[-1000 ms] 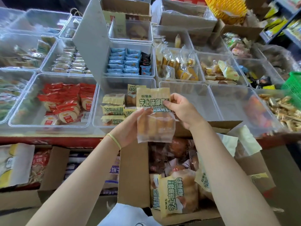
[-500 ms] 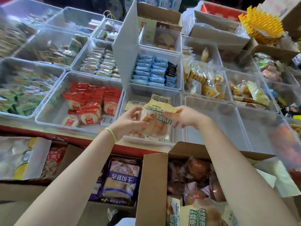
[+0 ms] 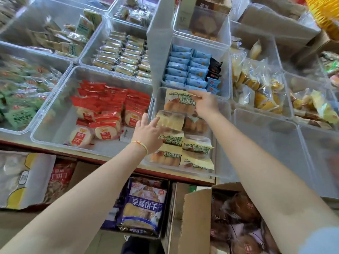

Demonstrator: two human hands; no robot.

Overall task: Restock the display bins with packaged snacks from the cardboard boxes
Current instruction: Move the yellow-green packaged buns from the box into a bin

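Two hands work in the clear bin [image 3: 156,99]: the right hand [image 3: 205,105] pinches a light, crinkly bread pack [image 3: 180,102] by its sealed top edge, the left hand [image 3: 148,132] rests open-fingered on another, red packs [image 3: 110,107] crowding alongside, cardboard box [image 3: 197,217] below.
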